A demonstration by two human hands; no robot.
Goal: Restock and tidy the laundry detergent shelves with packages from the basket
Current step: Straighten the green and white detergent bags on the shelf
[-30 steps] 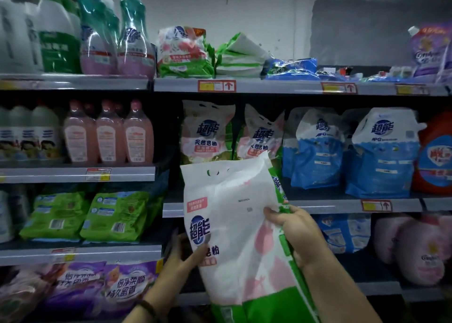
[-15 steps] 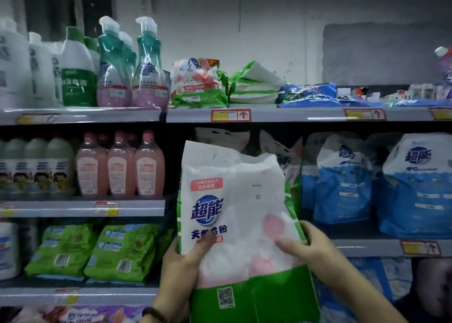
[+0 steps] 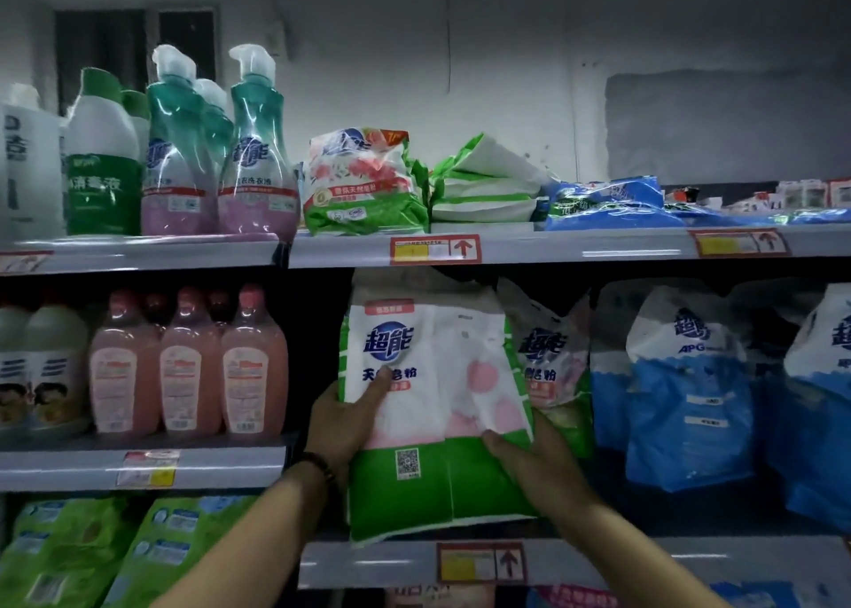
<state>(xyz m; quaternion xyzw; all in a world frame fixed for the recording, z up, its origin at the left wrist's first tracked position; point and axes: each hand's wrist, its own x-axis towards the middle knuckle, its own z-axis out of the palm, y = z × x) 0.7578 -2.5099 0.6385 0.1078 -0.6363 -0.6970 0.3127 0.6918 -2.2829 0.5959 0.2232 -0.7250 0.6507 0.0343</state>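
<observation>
Now we've raised the bag (image 3: 428,423) up to the middle shelf (image 3: 667,561) (left grip (image 3: 343,428) and right grip (image 3: 536,467) both clamped on it); seating it upright remains.

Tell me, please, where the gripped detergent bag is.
The bag is centre view at the middle shelf, held by left hand and right hand, beside a matching bag.

Top shelf (image 3: 552,249), pump bottles (image 3: 258,169) standing, lower shelf (image 3: 690,561), blue bags (image 3: 686,404)
</observation>
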